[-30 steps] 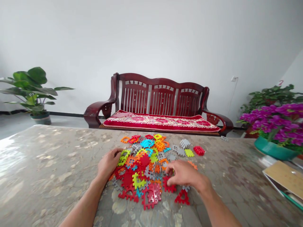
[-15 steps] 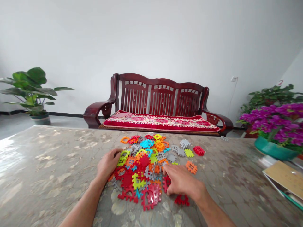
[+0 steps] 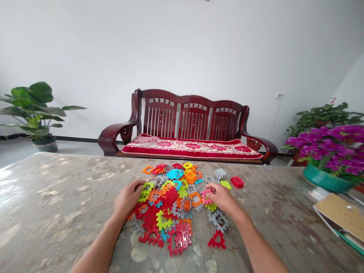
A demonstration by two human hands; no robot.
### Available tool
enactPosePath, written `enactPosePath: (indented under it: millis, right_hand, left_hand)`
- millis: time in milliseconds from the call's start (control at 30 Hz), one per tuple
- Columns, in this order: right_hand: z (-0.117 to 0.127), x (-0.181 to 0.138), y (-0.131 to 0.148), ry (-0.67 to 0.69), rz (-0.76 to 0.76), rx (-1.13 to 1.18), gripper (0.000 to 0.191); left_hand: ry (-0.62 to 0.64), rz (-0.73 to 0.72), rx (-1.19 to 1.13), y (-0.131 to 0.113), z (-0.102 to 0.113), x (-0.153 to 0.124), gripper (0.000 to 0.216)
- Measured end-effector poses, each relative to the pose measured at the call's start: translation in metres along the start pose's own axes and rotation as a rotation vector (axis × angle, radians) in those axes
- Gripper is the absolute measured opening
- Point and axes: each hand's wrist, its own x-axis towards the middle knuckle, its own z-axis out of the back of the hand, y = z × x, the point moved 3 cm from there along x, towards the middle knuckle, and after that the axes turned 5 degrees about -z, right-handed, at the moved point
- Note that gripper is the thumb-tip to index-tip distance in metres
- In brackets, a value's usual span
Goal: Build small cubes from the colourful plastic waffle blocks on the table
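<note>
A heap of flat, toothed plastic building pieces in red, orange, green, blue and grey lies on the marble-patterned table. My left hand rests at the heap's left edge, fingers curled on a lime-green piece. My right hand is at the heap's right side, thumb and fingers pinched on a pink square frame piece. A grey frame piece lies just under that wrist, and a red triangular piece sits nearer to me.
Loose grey, green and red pieces lie beyond my right hand. A teal pot of purple flowers and a flat cardboard box stand at the table's right. A dark wooden bench and a leafy potted plant stand behind.
My right hand moved away from me and to the right, off the red pieces near the front, and now pinches a pink frame piece. The left hand stayed put.
</note>
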Motion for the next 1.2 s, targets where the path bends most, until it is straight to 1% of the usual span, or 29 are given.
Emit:
enactPosePath:
  millis: [67,167,267,400,600,767,900,967,1100,1167,1200]
  right_hand:
    - [-0.003,0.002,-0.007,0.032,-0.031,0.064,0.042]
    - [-0.004,0.001,-0.012,0.113,-0.055,0.156,0.060]
    - [-0.002,-0.001,-0.012,0.163,-0.027,0.149,0.069]
    - [-0.004,0.001,-0.015,0.196,0.032,0.111,0.063]
    - [-0.010,0.006,-0.026,0.209,-0.052,0.186,0.061]
    - [-0.011,0.002,-0.019,0.251,-0.053,0.225,0.058]
    - [-0.016,0.000,-0.014,0.280,0.001,0.221,0.057]
    - [-0.018,0.000,-0.013,0.266,0.023,0.162,0.061]
    - [-0.019,-0.002,-0.008,0.179,0.066,0.005,0.075]
    - [-0.019,-0.006,-0.002,0.142,0.100,-0.064,0.077]
    - [-0.018,-0.008,0.002,0.124,0.117,-0.093,0.074]
  left_hand:
    - [-0.002,-0.001,0.006,0.000,0.000,0.000,0.034]
    - [0.008,-0.001,0.009,0.000,0.000,0.000,0.035]
    - [0.022,-0.002,-0.002,0.000,0.000,0.001,0.036]
    - [0.013,-0.003,-0.006,0.000,0.000,0.000,0.035]
    - [0.003,0.003,0.005,-0.003,0.002,-0.001,0.035]
    - [0.008,0.014,0.021,-0.003,0.003,-0.001,0.035]
    - [0.013,0.014,0.022,-0.001,0.002,-0.001,0.035]
    - [0.020,0.016,0.024,-0.001,0.001,0.000,0.036]
    - [0.023,0.011,0.022,-0.001,0.001,0.000,0.036]
    - [0.028,0.007,0.019,-0.001,0.000,0.000,0.036]
    - [0.030,0.006,0.018,-0.001,0.000,0.001,0.037]
